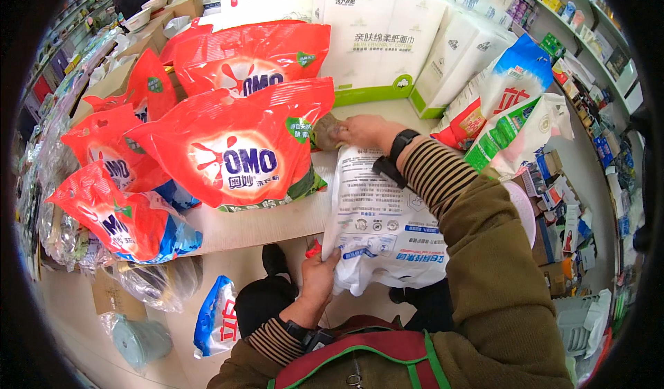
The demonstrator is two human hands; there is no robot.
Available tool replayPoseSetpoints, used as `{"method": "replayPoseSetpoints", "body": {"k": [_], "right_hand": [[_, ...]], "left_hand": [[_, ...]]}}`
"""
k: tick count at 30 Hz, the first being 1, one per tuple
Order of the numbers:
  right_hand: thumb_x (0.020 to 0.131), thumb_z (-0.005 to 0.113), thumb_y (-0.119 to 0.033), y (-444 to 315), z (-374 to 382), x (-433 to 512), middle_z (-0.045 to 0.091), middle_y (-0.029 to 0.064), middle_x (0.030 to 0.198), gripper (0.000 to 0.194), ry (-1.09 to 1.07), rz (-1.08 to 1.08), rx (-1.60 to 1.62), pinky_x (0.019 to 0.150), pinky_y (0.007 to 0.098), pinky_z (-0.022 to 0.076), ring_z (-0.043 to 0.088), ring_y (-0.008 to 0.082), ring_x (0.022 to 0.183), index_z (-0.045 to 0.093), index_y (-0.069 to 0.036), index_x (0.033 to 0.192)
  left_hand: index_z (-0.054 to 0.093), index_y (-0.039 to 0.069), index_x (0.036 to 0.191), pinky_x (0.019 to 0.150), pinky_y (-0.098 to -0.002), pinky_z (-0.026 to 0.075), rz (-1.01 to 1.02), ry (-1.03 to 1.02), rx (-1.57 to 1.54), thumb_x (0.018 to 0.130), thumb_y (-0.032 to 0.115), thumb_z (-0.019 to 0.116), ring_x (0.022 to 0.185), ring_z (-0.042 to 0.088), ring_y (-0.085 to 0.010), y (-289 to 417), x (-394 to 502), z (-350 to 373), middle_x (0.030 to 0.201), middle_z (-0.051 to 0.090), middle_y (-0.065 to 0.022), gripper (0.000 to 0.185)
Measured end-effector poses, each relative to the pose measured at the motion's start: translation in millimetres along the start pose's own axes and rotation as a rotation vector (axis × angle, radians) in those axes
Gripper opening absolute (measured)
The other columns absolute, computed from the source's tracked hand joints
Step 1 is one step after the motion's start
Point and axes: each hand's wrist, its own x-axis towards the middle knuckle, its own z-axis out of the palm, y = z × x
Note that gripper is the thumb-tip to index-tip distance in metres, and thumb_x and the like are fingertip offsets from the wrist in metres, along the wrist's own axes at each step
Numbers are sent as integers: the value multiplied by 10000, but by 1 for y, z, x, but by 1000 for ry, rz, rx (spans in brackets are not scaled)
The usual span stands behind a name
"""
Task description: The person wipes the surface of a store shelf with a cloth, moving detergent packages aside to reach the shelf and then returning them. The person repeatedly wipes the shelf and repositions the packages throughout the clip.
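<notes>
My left hand (315,277) grips the lower left corner of a white plastic bag (384,217), which looks like a laundry powder bag with its printed back facing up. The bag lies over the front edge of a pale tabletop (249,228), its lower part hanging above my legs. My right hand (371,132) is beyond the bag's top edge, its fingers closed on a crumpled greyish-brown cloth (327,131). Just left of the cloth stands a large red OMO laundry powder bag (244,155). A small red piece (313,249) shows by my left hand.
More red OMO bags (116,217) crowd the table's left side. White tissue packs (378,41) line the back. A blue-and-white powder bag (511,88) and a green-and-white bag (511,134) lean at right. On the floor are another powder bag (218,316) and a wrapped bucket (141,339).
</notes>
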Motion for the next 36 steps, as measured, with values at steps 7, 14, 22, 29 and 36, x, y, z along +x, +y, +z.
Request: {"method": "replayPoseSetpoints", "body": {"k": [7,14,22,29,36], "right_hand": [[979,384,-549,106,15,-89,644,261,1170,636,-40,349,137,934,436,466,598,432,1090,669,-7,1154],[986,452,-458,112,74,-186,650,262,1137,532,581,560,429,914,454,487,619,423,1046,574,-45,1298],[915,560,-129,19,148,-269,616,262,1187,363,895,528,720,926,417,483,590,426,1099,566,5,1253],[882,534,-115,-53,186,-357,617,245,1135,283,449,555,729,868,459,489,592,432,1033,600,-27,1142],[970,551,-306,-2,123,-320,670,226,1111,392,1141,642,837,877,387,498,653,360,1026,600,-50,1262]], "left_hand": [[642,-84,1157,763,-298,512,-5,80,-35,931,90,651,857,647,-165,0,9,3,1007,693,-96,285],[641,-115,1105,738,-310,517,7,60,-100,927,84,656,823,651,-183,4,7,7,994,685,-120,267],[604,-96,1188,797,-316,533,67,-92,-31,957,116,627,888,670,-195,8,11,1,1078,683,-130,315],[566,-103,1230,807,-328,547,118,-123,16,957,134,631,923,674,-218,9,17,-4,1120,672,-148,367],[533,-100,1269,828,-341,547,116,-105,47,956,107,623,957,668,-228,13,12,-6,1157,660,-152,385]]}}
